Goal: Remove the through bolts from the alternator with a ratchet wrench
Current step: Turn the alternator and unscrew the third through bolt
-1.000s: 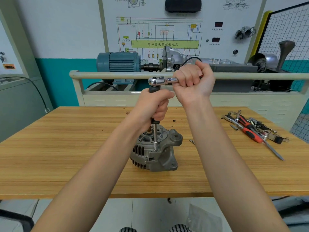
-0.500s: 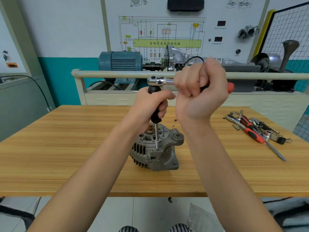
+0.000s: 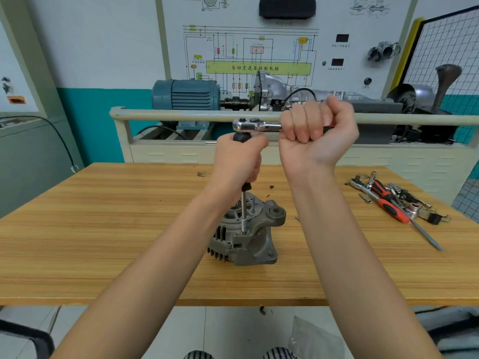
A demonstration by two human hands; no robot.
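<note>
A grey alternator (image 3: 252, 237) stands on the wooden table (image 3: 103, 229), near its middle. A long extension bar (image 3: 244, 213) rises upright from a bolt on the alternator's top face. My left hand (image 3: 239, 161) grips the black handle of that bar. On top of it sits the chrome head of a ratchet wrench (image 3: 255, 125), its handle pointing right. My right hand (image 3: 315, 133) is wrapped round the ratchet's handle, palm side towards the camera. The bolt itself is hidden under the socket.
A pile of tools (image 3: 394, 200) with red-handled drivers and sockets lies at the table's right side. Behind the table runs a beige rail (image 3: 168, 115) in front of a blue motor (image 3: 185, 94) and a gearbox rig.
My right hand has swung the ratchet's handle round, from a fist seen from the back to one with the wrist and palm facing the camera. The left hand has kept the bar steady.
</note>
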